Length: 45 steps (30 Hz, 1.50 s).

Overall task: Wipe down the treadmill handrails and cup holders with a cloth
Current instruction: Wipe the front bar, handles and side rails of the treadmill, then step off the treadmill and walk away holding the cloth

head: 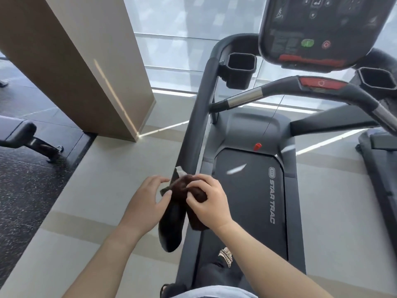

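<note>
At the near end of the treadmill's left handrail [194,127], the right hand [209,200] has its fingers closed around a bunched dark brown cloth [182,188] pressed onto the rail, probably so the fabric wraps it. The left hand [146,203] sits just beside, fingers loosely spread and only touching the cloth's edge, seemingly steadying it. Both cup holders [240,68] stand well ahead, likely not yet reached

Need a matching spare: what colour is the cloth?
Dark brown cloth, clearest in the head view.
</note>
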Each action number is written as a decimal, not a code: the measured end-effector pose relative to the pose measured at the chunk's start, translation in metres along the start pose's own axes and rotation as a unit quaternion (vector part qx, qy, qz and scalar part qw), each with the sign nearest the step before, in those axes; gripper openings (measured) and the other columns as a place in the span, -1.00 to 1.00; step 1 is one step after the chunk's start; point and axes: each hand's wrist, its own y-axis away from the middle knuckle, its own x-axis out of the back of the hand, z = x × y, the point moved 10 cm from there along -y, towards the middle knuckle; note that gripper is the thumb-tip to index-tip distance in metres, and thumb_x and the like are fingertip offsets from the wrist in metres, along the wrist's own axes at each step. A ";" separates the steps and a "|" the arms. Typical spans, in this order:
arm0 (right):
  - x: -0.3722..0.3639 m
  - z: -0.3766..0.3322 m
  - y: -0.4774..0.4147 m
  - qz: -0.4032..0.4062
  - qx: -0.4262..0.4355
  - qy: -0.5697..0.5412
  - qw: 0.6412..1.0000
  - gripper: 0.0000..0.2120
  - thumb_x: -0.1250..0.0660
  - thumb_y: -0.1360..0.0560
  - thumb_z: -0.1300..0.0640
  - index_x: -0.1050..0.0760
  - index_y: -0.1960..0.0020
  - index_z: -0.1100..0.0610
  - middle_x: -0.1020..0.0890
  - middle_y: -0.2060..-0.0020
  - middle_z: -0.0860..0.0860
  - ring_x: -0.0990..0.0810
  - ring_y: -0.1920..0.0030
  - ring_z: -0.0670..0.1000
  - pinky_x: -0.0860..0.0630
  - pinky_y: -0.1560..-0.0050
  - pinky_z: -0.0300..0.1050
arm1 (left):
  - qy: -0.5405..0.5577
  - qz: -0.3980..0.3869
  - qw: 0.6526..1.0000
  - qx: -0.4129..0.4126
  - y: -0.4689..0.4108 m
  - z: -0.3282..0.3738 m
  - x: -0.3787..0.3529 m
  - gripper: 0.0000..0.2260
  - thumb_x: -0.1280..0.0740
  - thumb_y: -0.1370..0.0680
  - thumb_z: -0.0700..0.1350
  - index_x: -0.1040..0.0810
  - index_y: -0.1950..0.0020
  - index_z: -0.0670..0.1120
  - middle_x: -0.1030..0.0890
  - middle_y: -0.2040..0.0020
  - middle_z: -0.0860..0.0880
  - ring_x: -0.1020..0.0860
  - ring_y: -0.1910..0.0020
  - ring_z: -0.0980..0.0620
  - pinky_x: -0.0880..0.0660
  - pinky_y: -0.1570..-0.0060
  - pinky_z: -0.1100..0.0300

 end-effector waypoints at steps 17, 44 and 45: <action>0.302 0.170 0.054 0.203 -0.212 0.095 0.951 -0.83 -0.38 -0.34 0.07 -0.61 0.07 -0.07 -0.53 -0.05 -0.23 -0.46 -0.09 -0.12 -0.28 -0.19 -0.38 | -0.026 -0.233 0.922 -0.307 -0.087 0.294 -0.228 -0.72 -0.29 -0.52 -0.09 -0.45 -0.23 -0.01 -0.45 -0.20 0.12 -0.39 -0.14 0.21 -0.26 -0.14 0.34; 0.330 0.071 0.437 0.708 -0.577 0.135 0.384 -0.81 -0.39 -0.41 0.09 -0.62 -0.03 0.00 -0.57 -0.10 -0.11 -0.50 -0.08 -0.01 -0.24 -0.15 -0.48 | -0.068 -0.624 0.258 -0.734 0.303 0.459 -0.416 -0.68 -0.24 -0.53 -0.01 -0.41 -0.28 -0.01 -0.41 -0.30 0.08 -0.50 -0.07 -0.01 -0.34 0.01 0.24; 0.316 0.062 0.452 0.718 -0.581 0.131 0.359 -0.80 -0.38 -0.41 0.08 -0.61 -0.03 0.00 -0.57 -0.11 -0.12 -0.51 -0.09 -0.01 -0.24 -0.15 -0.47 | -0.064 -0.630 0.230 -0.739 0.325 0.450 -0.411 -0.67 -0.24 -0.53 -0.01 -0.41 -0.28 -0.01 -0.41 -0.30 0.07 -0.49 -0.12 0.01 -0.32 -0.02 0.26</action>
